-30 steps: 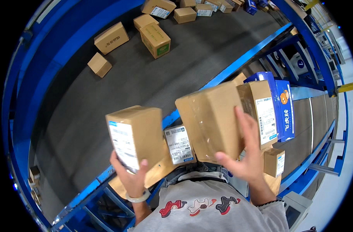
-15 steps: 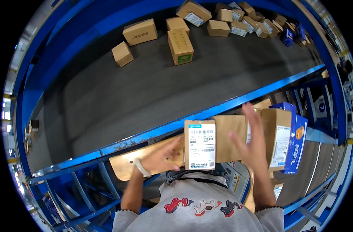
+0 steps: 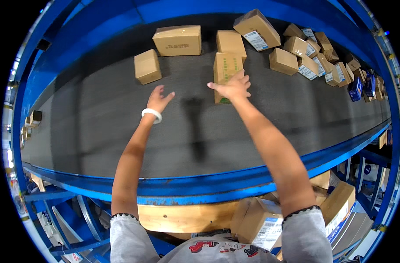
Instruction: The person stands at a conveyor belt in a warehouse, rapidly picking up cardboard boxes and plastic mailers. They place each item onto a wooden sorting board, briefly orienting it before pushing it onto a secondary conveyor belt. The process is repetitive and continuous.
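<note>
Both my arms reach out over the dark conveyor belt (image 3: 108, 144). My left hand (image 3: 158, 101), with a white band at its wrist, is open and holds nothing. Just beyond it sits a small brown carton (image 3: 147, 67), apart from the fingers. My right hand (image 3: 236, 87) has its fingers spread in front of a tall carton with green print (image 3: 226, 62), covering part of it; whether they touch cannot be told. Behind that carton is another plain box (image 3: 230, 40). A long carton (image 3: 178, 40) lies farther left.
A tilted carton with a white label (image 3: 257, 33) and a heap of small boxes (image 3: 309, 57) lie at the far right. A blue rail (image 3: 200, 188) edges the belt. On my side are a wooden board (image 3: 187, 217) and labelled cartons (image 3: 259, 221).
Both hands have left the labelled cartons near my body and stretched forward over the belt. The view has tilted toward the belt.
</note>
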A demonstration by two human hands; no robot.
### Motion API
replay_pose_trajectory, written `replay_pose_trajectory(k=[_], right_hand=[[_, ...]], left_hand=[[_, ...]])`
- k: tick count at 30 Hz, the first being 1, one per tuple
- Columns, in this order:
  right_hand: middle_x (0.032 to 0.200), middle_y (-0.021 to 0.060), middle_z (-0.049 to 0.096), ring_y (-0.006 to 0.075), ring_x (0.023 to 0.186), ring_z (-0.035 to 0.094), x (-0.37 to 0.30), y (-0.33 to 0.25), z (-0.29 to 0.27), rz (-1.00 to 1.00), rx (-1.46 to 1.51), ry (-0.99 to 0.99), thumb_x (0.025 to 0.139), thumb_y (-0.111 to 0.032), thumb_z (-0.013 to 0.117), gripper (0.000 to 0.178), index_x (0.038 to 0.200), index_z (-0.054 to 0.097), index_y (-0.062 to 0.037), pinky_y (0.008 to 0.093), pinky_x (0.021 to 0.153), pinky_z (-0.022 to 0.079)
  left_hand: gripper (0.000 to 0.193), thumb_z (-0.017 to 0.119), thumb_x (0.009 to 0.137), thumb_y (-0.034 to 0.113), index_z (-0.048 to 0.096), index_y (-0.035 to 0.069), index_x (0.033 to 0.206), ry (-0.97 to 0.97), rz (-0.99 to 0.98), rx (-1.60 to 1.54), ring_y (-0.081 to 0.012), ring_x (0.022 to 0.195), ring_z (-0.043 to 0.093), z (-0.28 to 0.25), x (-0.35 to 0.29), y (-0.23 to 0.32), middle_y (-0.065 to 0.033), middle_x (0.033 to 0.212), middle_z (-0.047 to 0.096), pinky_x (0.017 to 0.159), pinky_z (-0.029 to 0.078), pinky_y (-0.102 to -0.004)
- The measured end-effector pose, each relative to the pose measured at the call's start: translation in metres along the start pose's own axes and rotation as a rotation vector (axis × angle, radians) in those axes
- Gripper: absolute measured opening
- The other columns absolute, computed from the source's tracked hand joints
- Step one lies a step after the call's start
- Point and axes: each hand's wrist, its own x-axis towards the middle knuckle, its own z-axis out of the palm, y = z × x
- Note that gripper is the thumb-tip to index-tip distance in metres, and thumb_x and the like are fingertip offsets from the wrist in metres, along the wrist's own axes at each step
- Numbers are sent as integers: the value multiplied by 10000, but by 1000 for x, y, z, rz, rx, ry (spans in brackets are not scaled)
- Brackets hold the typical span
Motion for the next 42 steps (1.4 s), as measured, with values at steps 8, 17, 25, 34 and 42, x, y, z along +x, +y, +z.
replay_pose_trajectory(k=[8,17,25,34,42], right_hand=[[1511,283,365,454,1377,431,58,37,18,-241,-374,-205,644,-527,900,1446,1675,-26,-114,615,1101,393],[1343,296,464,490,1211,520,91,348,-102,-540,-688,-135,565,-366,938,1436,1657,74,-13,598,988,455],[1265,260,487,410,1136,537,79,392,-100,-562,-364,-95,592,-375,944,1314,1609,208,13,522,943,460],[1296,230,487,386,1203,500,60,421,-86,-480,-172,-192,494,-384,937,1457,1657,121,-60,498,966,411],[1462,173,569,273,1310,567,-28,469,-328,-384,935,-245,666,-331,878,1025,1528,457,31,340,1135,429]], left_hand=[[561,767,909,283,572,-10,1345,33,94,-341,-312,1116,695,124,50,106,-197,1268,679,963,555,-411],[1244,781,739,731,292,-38,1587,343,164,195,-487,1511,277,274,207,245,-304,1631,280,1238,300,-541],[1243,720,728,831,209,210,1676,334,-190,700,-541,1531,222,353,278,259,-304,1695,156,1131,277,-784],[1109,794,774,548,272,78,1632,-31,74,114,-401,1456,393,321,98,92,-238,1611,360,1164,358,-521],[762,634,933,540,451,111,1536,-246,-365,-1224,-361,1289,561,196,-231,85,-136,1456,552,938,516,-551]])
